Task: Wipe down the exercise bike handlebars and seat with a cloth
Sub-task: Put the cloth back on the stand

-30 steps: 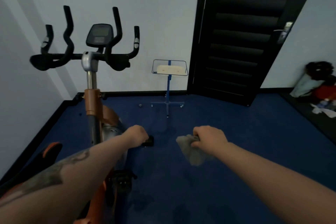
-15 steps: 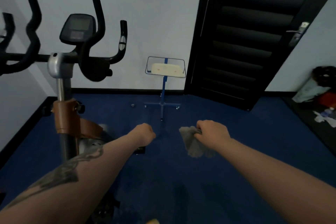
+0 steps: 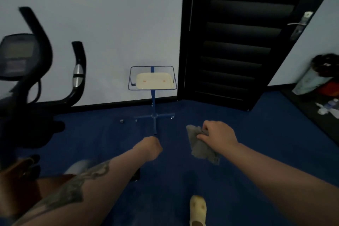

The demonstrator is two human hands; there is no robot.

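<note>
The exercise bike's black handlebars (image 3: 43, 57) rise at the far left edge, blurred, with a grey console (image 3: 15, 55) between them. The seat is out of view. My right hand (image 3: 218, 136) grips a crumpled grey cloth (image 3: 200, 146) that hangs below it, over the blue floor at centre right. My left hand (image 3: 150, 147) is curled into a fist and holds nothing, well to the right of the handlebars. Both forearms reach forward from the bottom of the view.
A blue wire stand (image 3: 153, 86) with a cream tray stands against the white wall ahead. A black slatted door (image 3: 238, 38) is open at the right. Bags and litter (image 3: 321, 82) lie in the right corner. A yellow shoe (image 3: 198, 209) shows at the bottom.
The view has swung right and closer: the bike has slid toward the left edge and its post and frame have left the view. Both hands hold their pose, the cloth still in the right.
</note>
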